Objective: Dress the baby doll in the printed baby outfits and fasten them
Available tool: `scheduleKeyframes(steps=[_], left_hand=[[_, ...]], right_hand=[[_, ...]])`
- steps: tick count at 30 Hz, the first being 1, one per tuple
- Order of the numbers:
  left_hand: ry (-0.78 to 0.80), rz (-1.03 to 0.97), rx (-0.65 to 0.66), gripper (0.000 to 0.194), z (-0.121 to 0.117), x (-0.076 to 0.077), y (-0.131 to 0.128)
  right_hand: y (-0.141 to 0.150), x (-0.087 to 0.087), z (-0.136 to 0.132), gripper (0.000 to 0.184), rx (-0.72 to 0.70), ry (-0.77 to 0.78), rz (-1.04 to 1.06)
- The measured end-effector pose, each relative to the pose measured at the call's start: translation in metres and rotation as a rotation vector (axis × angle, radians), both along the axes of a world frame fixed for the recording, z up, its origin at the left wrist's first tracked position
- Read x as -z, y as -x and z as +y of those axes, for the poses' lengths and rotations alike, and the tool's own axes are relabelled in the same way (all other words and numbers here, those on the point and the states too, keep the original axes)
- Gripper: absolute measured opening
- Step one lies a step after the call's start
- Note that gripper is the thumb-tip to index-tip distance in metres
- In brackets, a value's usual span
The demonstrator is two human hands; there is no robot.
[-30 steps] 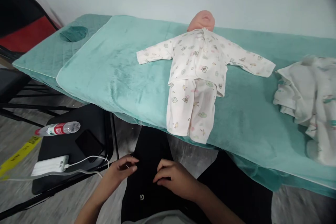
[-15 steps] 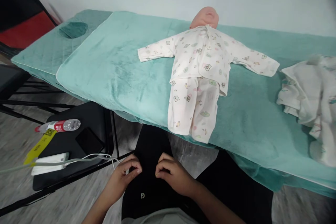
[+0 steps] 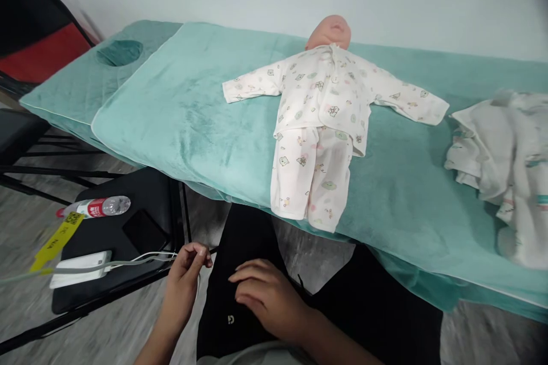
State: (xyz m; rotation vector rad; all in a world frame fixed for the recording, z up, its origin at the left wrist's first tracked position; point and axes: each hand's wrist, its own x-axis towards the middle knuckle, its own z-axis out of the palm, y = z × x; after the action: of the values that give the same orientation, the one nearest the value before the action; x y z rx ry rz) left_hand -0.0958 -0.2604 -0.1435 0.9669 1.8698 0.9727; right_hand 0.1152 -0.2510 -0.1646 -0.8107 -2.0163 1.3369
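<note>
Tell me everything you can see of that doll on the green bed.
The doll has a smooth, pinkish head that looks like plastic or rubber. Sleeves spread wide, it lies on the green bed in a white printed jacket and matching trousers, whose ends reach the near edge. The cloth looks soft; no fingers or feet show. Neither the left hand nor right hand touches it.

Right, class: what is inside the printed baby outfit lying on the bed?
A doll's head shows above the collar of the jacket. Whatever lies inside the jacket and the trousers is covered by cloth; no hands or feet show.
</note>
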Motion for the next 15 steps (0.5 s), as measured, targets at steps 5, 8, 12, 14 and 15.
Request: scheduleKeyframes(steps=[5,8,12,14,15], left_hand=[[-0.008,0.003,-0.066,0.033,-0.003,0.004,-0.001],[0.018,0.0,-0.122,0.037,-0.004,0.007,-0.002],[0.07,-0.028,-0.18,0.038,-0.005,0.02,-0.002],[0.074,-0.062,-0.197,0.04,-0.005,0.026,-0.003],[0.072,-0.075,-0.202,0.041,-0.004,0.027,-0.004]], right_hand=[[0.01,0.016,-0.007,0.018,-0.221,-0.164,-0.082],[0.011,0.02,0.009,0.029,-0.217,-0.14,-0.146],[0.006,0.022,0.038,0.041,-0.112,-0.097,-0.234],[0.004,0.024,0.048,0.042,-0.049,-0.091,-0.294],[0.002,0.026,0.052,0.044,-0.017,-0.085,-0.325]])
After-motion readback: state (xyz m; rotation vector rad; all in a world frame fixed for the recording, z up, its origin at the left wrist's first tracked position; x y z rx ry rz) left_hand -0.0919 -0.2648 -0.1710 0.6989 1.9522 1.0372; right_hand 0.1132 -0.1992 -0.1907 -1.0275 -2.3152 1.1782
